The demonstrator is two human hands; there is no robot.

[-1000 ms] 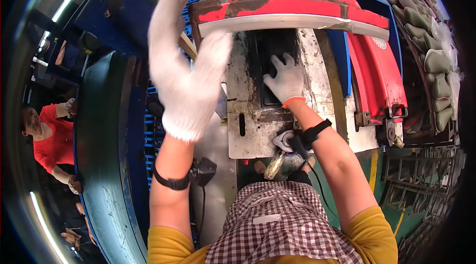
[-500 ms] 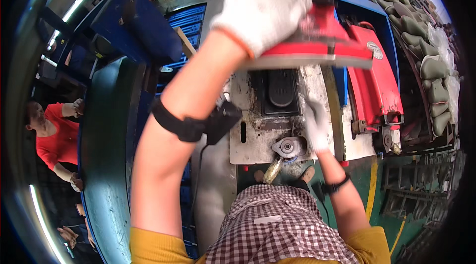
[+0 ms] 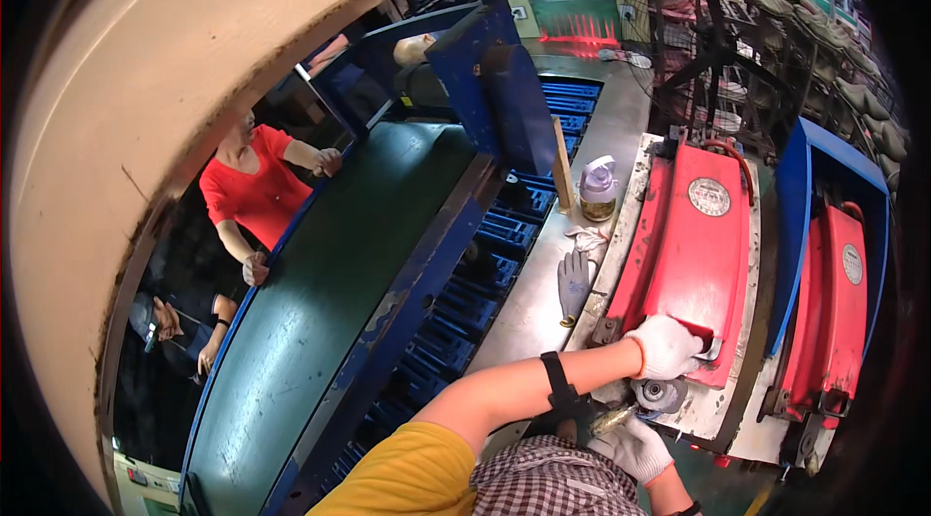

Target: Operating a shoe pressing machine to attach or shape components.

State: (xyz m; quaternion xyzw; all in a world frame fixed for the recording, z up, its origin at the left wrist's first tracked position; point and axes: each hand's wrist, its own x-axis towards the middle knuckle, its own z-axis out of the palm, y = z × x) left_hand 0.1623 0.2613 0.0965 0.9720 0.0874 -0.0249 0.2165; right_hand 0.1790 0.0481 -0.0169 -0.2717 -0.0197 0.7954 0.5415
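Filling the left side is a big cream curved wall (image 3: 145, 80), and beside it runs a long dark green belt (image 3: 330, 293) with blue edges. Two people stand on the far side of the belt, one in a red shirt (image 3: 254, 196) with a hand on the belt's edge.

To the right sits a big red lid (image 3: 693, 244) on a grey machine, lying flat and shut. A second red lid (image 3: 834, 303) sits just beside it, inside a blue frame (image 3: 790, 225).

Between the belt and the machine is a shiny grey counter (image 3: 529, 312). A grey glove (image 3: 574, 283) lies on it, with a crumpled white rag (image 3: 589, 240) near it. A small bottle with a white cap (image 3: 598, 188) stands farther back, next to a leaning wooden stick (image 3: 562, 167).

The left hand (image 3: 667, 346), in a white glove, is curled tight around the metal handle (image 3: 706, 349) at the near edge of the big red lid. The right hand (image 3: 635, 446), also gloved, is closed on a small tool (image 3: 609, 416) low down. The tool touches a round metal knob (image 3: 659, 394) just under the handle.
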